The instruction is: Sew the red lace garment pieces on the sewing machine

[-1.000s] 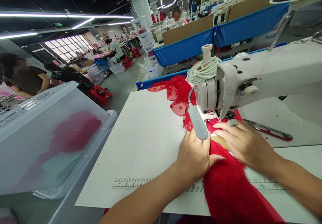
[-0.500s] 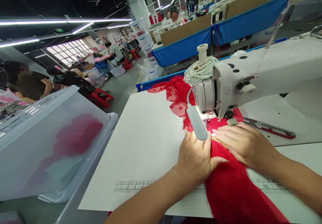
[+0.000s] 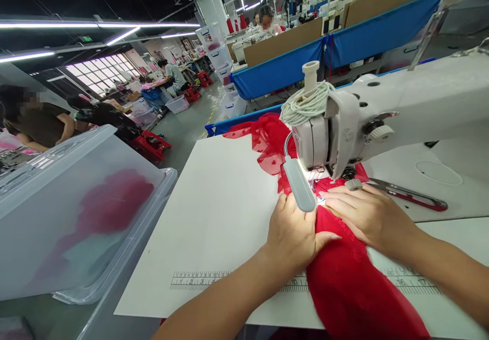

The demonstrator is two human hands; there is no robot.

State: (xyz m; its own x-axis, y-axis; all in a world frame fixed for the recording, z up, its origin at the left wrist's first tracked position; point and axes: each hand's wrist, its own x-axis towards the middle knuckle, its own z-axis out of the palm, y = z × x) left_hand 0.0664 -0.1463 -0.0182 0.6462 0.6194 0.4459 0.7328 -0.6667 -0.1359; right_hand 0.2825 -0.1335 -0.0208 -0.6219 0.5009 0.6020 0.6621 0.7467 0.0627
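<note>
While the sewing machine (image 3: 382,121) stands over the white table (image 3: 225,213), both of the person's hands lie flat on a length of red fabric (image 3: 355,289), one on each side of the needle area, which looks like the way to keep the cloth taut and straight where the stitch falls. From the head view, the left hand (image 3: 294,235) presses palm down on the fabric's left edge, fingers spread toward the presser foot and thumb stretched right across the cloth; it grips nothing, only pins the cloth to the table. The right hand (image 3: 367,215) is likewise open and flat, fingertips close to the needle, resting on the fabric from the right. A small lamp (image 3: 300,185) on a bent neck hangs just above the left hand's fingers and throws bright light on the spot between the two hands, so the seam line can be seen. The red fabric runs from the near table edge, under both hands and the machine head, and bunches as lace behind the machine. A printed ruler (image 3: 198,280) lies along the table's near edge, partly covered by the cloth. Red-handled scissors (image 3: 408,197) lie on the machine bed to the right, within reach. A clear plastic bin (image 3: 76,213) with red cloth inside stands to the left, well apart from the hands.
</note>
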